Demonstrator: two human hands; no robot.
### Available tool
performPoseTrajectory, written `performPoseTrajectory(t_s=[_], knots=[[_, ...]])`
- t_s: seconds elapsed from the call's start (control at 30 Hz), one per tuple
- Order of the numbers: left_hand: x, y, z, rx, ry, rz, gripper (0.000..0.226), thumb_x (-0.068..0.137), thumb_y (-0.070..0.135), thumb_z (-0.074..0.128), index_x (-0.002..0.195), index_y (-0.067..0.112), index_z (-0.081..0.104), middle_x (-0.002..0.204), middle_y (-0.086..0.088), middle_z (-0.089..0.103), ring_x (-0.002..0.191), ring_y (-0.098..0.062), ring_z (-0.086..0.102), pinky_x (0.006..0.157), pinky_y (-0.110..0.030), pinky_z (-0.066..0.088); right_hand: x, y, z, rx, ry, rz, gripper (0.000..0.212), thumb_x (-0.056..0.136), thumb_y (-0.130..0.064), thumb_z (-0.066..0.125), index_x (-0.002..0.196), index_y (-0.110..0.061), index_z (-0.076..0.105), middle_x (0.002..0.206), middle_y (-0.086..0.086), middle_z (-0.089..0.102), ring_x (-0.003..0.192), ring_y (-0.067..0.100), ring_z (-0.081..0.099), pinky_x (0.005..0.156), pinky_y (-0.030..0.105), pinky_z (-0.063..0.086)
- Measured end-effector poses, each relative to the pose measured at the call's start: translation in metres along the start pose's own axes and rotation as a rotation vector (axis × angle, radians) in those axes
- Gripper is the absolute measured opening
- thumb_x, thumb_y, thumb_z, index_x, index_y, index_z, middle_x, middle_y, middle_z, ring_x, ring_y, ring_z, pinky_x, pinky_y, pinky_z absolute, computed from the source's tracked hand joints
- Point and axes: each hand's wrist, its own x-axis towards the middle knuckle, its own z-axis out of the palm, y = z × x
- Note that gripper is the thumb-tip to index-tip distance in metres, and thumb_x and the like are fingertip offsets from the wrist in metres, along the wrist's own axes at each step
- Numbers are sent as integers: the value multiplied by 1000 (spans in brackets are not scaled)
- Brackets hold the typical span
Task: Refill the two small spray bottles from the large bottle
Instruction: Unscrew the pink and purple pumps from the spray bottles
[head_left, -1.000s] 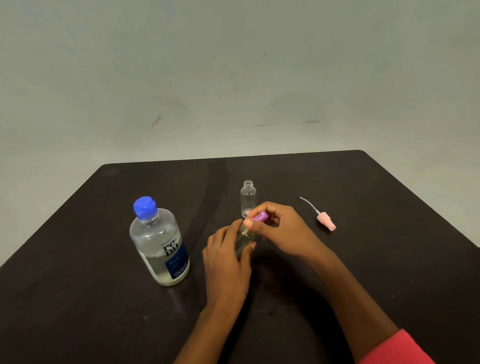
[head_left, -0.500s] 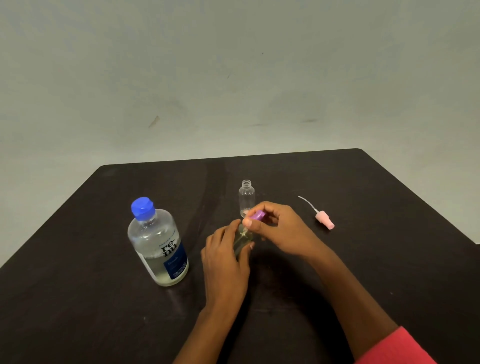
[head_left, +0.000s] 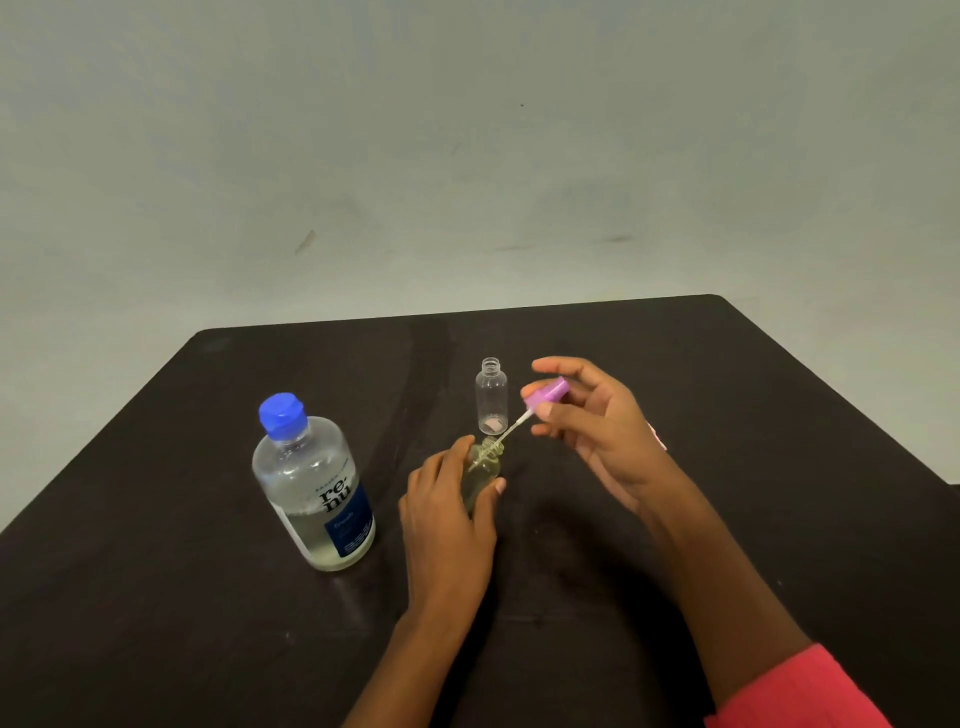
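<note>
My left hand (head_left: 447, 525) grips a small clear spray bottle (head_left: 482, 470) standing on the dark table (head_left: 779, 441). My right hand (head_left: 597, 426) pinches its purple spray head (head_left: 545, 393), lifted up and to the right, with the dip tube still slanting into the bottle's neck. A second small bottle (head_left: 491, 395), clear and uncapped, stands just behind. The large bottle (head_left: 311, 483) with a blue cap and a dark blue label stands upright at the left, about half full of clear liquid.
A pink spray head (head_left: 658, 440) lies on the table behind my right hand, mostly hidden. The table's far edge meets a pale grey wall. A red sleeve covers my right forearm.
The purple spray head has come off the small bottle: my right hand has raised it up and to the right, drawing the tube partly out. My left hand stays on the bottle.
</note>
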Motion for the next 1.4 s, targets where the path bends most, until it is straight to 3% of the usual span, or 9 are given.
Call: performPoseTrajectory(t_s=[0.33,0.47,0.57,0.73,0.97,1.0,1.1,1.23,1.4], knots=[[0,2,-3,-41,-11,-40,47,87,25,66,132,22,52,122,7,57,115,-9,46,97,-25,35,10,2,-25,211,469,4,19,90,-6,61,105,-17,65,93,4,67,75,9,61,66,24,53],[0,2,-3,-51,2,-50,47,86,26,67,131,22,54,120,9,58,116,-11,46,99,-31,39,13,12,-32,9,747,-38,19,87,-13,69,104,-18,65,89,-1,66,70,4,60,58,18,49],[1,3,-3,-51,22,-69,47,85,27,68,131,23,54,121,9,58,117,-10,45,100,-34,40,15,21,-33,-180,830,-66,17,86,-10,70,99,-18,63,89,-2,65,69,3,62,60,14,49],[2,1,-3,-54,82,-70,46,82,27,71,127,25,58,120,7,56,109,-5,39,90,-23,33,19,40,-34,-480,762,-1,14,88,-20,70,101,-24,68,103,-2,66,87,9,65,65,10,43],[5,-1,-1,-82,131,-132,46,80,29,73,124,28,59,110,8,47,100,-7,39,83,-23,33,16,45,-32,-846,530,18,32,89,0,60,120,-7,62,122,1,56,97,3,55,69,-5,35],[5,-1,-1,-82,124,-142,47,81,29,72,125,28,58,110,10,45,101,-7,40,84,-23,33,16,47,-32,-873,483,32,37,89,0,62,124,-8,60,127,3,53,106,7,56,76,-4,35],[6,-2,-1,-90,102,-175,46,83,30,69,126,27,54,117,9,48,105,-9,43,85,-25,35,17,54,-33,-986,350,83,45,87,-3,65,131,-7,54,138,7,44,121,17,53,99,16,38],[7,-1,0,-106,98,-196,44,84,30,68,125,26,52,117,7,51,103,-7,43,83,-22,32,17,57,-34,-1066,296,109,50,87,-10,66,134,-8,51,144,8,39,128,22,48,109,35,38],[6,-1,1,-128,122,-197,44,84,27,69,123,23,50,113,9,52,102,-6,43,84,-23,33,17,55,-34,-1055,296,116,50,87,-10,66,134,-12,50,145,7,38,124,18,50,104,27,37]])
